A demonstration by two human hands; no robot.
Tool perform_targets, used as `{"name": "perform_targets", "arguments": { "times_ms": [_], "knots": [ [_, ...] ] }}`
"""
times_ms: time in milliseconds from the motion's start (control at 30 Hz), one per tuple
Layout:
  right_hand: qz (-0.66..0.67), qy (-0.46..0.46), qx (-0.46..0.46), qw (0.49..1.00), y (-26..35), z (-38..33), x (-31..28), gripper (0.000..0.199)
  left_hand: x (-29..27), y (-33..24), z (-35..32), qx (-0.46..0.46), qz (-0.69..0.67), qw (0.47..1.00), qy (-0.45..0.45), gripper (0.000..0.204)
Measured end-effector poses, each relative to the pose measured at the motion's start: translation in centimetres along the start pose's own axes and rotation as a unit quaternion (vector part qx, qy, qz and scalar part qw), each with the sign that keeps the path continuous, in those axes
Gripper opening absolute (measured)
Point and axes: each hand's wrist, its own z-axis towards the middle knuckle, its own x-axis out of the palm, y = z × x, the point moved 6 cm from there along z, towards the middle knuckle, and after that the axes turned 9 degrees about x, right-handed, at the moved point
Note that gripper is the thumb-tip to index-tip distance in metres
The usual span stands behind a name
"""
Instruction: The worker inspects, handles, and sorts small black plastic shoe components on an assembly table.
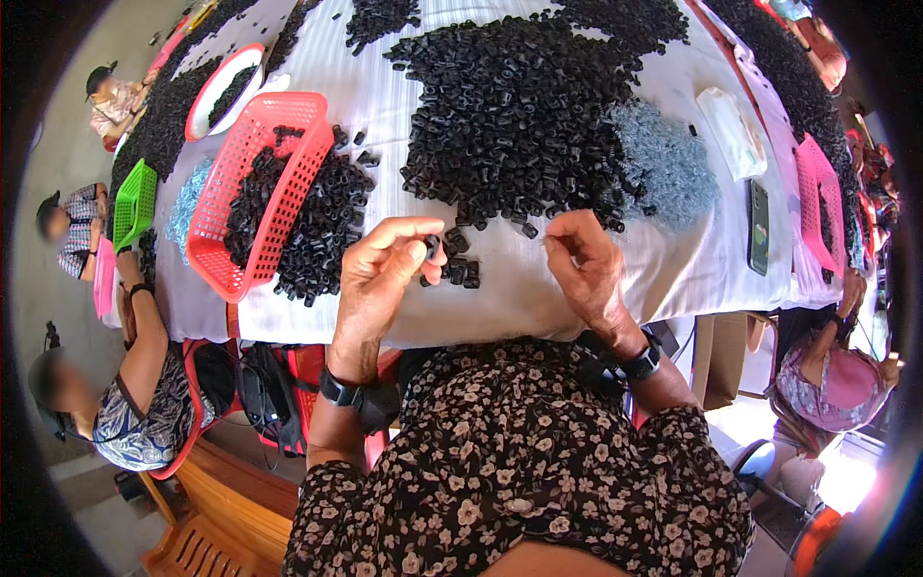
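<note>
My left hand is raised over the table's near edge, its thumb and fingers pinched on a small black plastic piece. My right hand is close beside it, fingers pinched together on something too small to make out. Just beyond both hands lie a few loose black pieces. Farther back spreads a big heap of the same black pieces on the white striped tablecloth. A tangle of pale blue wiry bits lies to the right of the heap.
A red plastic basket lies tilted at the left over more black pieces. A dark phone, a white packet and a pink basket are at the right. Other people sit at the left and right.
</note>
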Motion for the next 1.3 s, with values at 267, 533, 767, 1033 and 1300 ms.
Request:
{"name": "perform_targets", "arguments": {
  "times_ms": [267, 533, 767, 1033, 1300],
  "knots": [
    [0.226, 0.168, -0.027, 0.959, 5.0, 0.3, 3.6, 0.011, 2.3, -0.1, -0.9, -0.011, -0.046, 0.998, 0.039, 0.021],
    [0.243, 0.187, -0.002, 0.952, 5.2, 0.3, 4.4, 0.007, 2.3, 0.2, -1.2, -0.013, -0.038, 0.999, 0.022, 0.020],
    [0.235, 0.199, -0.035, 0.951, 5.5, -0.1, 4.6, 0.008, 2.5, 0.9, -1.3, -0.038, -0.058, 0.997, 0.030, 0.012],
    [0.236, 0.336, 0.102, 0.906, 3.4, -0.4, 5.6, 0.009, 2.2, 1.9, -2.2, -0.058, -0.046, 0.996, 0.047, 0.012],
    [0.137, 0.314, -0.055, 0.938, 4.0, -1.9, 5.0, 0.010, 2.6, 3.0, -3.9, -0.151, -0.066, 0.983, 0.084, 0.015]
  ]
}}
